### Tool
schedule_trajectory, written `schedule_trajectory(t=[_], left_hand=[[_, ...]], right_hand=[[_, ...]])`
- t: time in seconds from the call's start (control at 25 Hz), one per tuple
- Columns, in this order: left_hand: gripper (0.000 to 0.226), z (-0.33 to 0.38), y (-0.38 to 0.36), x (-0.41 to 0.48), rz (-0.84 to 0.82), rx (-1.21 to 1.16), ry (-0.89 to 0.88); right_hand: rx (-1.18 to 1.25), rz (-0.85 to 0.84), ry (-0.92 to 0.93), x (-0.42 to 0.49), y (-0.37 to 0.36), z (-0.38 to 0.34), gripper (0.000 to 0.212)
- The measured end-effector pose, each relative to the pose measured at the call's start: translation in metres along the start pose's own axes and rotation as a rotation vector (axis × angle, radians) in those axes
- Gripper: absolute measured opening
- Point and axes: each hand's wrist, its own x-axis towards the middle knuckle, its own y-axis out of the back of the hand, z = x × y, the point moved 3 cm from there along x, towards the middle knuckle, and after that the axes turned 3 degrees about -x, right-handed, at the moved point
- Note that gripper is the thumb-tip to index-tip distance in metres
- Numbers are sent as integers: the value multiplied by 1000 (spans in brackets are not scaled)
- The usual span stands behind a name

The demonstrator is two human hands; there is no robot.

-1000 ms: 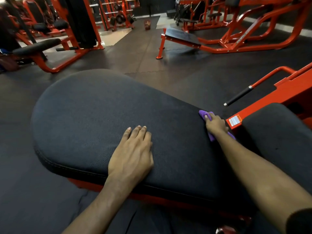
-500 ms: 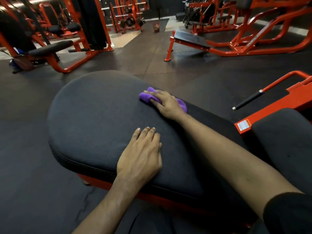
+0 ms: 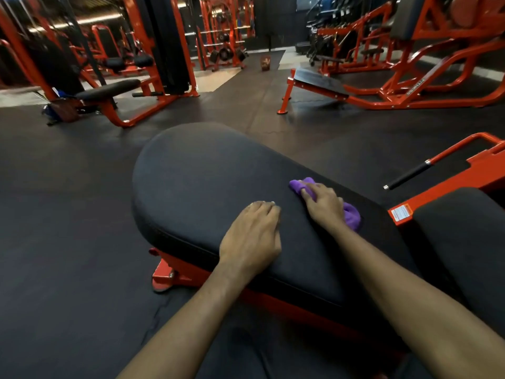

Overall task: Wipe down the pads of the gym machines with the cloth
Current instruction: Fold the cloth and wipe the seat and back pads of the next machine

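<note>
A long black pad (image 3: 207, 170) with a rounded far end lies on an orange frame in front of me. My right hand (image 3: 323, 205) presses a bunched purple cloth (image 3: 351, 217) onto the pad's right side, fingers curled over it. The cloth pokes out beyond the fingertips and behind the wrist. My left hand (image 3: 252, 236) rests on the pad near its front edge, fingers bent and holding nothing. A second black pad (image 3: 464, 242) sits to the right.
An orange frame arm with a black handle (image 3: 407, 176) and a warning sticker (image 3: 401, 213) juts out at the right. Dark rubber floor surrounds the bench. Other orange machines stand at the back: a bench (image 3: 109, 90) to the left, a low board (image 3: 319, 80) to the right.
My right hand slid the cloth from the pad's right edge towards the middle, then back to the right. The left hand's fingers have bent. The view has shifted left.
</note>
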Motion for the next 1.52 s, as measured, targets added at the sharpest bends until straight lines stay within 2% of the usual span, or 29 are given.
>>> schedule_trajectory(t=[0.08, 0.28, 0.44, 0.52, 0.6, 0.76, 0.92, 1.0, 1.12, 1.24, 1.32, 1.4, 1.52], left_hand=[[26, -18, 27, -5, 96, -74, 61], [27, -101, 93, -23, 251, 55, 194], [29, -148, 104, -18, 234, 54, 158], [37, -157, 99, -13, 193, -13, 119], [36, -162, 95, -12, 201, -86, 88], [31, -165, 94, -17, 243, -145, -15], [27, -167, 92, -18, 281, -172, -45], [26, -168, 92, -19, 318, -200, -49], [28, -167, 94, -19, 378, -264, -32], [30, -166, 93, -25, 493, -289, 100], [32, -167, 90, -30, 555, -343, 193], [32, -169, 87, -30, 564, -412, 222], [33, -171, 85, -28, 530, -434, 221]], right_hand=[[34, -3, 229, -32, 6, -52, 43], [158, 36, 672, -122, 29, -154, 41], [149, 61, 814, -131, 25, -180, 42], [159, 41, 762, -106, 20, -177, 43], [163, 22, 611, -62, 12, -165, 42], [136, 15, 207, 36, -8, -99, 41], [39, -17, -248, 68, -9, -12, 48], [8, -16, -265, 67, -8, -22, 49], [24, 45, 58, 33, -6, -95, 49], [184, 52, 606, -50, 11, -167, 43], [233, 41, 886, -90, 19, -186, 39], [225, 25, 965, -89, 20, -192, 39], [192, 22, 818, -35, 10, -199, 40]])
